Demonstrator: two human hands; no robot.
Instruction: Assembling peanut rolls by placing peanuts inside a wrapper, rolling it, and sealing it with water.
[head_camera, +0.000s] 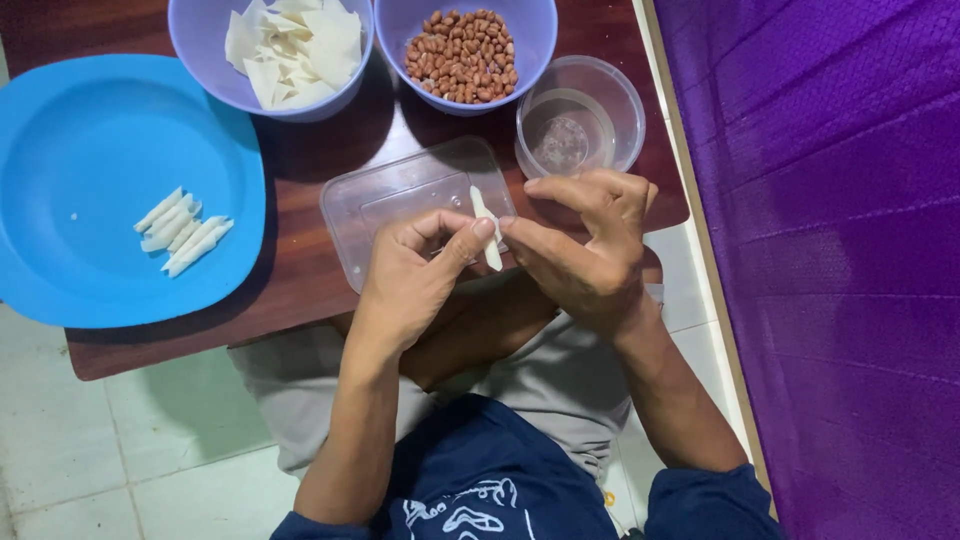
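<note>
I am looking down from the head camera and going from left to right. A big blue plate (90, 170) is sitting on the left of the dark wooden table (290, 290), and a small pile of white rolled sticks (182, 232) is lying on it. Next to it, a purple bowl (195, 45) is holding flat white wrapper pieces (295, 45). A second purple bowl (535, 40) is holding brown peanuts (463, 55). Below them a clear plastic lid (385, 205) is lying flat, and a clear round tub (610, 95) with a little water in it is standing to the right.

In the middle, the left hand (415, 275) and the right hand (590, 245) are coming together just above the lid. Both are pinching one thin white roll (487, 228), which is standing almost upright between the fingertips. The left thumb is pressing on its side and the right fingers are closing on it from the other side.

I think the roll needs a soft, even squeeze here, so it is staying tight and not splitting. I think the fingers should be turning it slowly and keeping the edge tucked in. Far right, a purple cloth (830, 250) is covering the floor
</note>
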